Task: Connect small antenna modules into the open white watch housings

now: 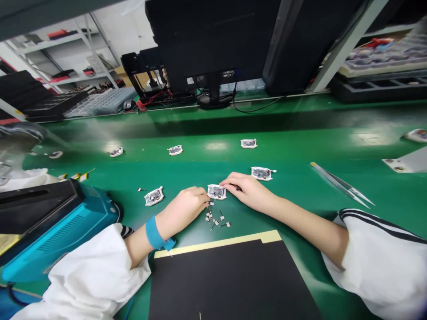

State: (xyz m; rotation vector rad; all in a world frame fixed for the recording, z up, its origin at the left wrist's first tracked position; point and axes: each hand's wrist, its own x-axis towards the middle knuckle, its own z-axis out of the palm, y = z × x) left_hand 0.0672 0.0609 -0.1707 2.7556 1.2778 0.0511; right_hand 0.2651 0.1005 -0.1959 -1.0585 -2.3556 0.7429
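Curled left grip (pixel 191 204) and right grip (pixel 248 192) at a white-framed rectangular circuit module (pixel 216 192), clench unclear; tiny loose metal pieces (pixel 213 218) just below it, prone to scattering under a careless wrist.

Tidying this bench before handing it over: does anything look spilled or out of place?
Yes. Tiny loose parts lie scattered on the green bench mat just below the white-framed circuit module beside the left hand. They sit in a jumble, unlike the other modules, which lie apart, so they look spilled.
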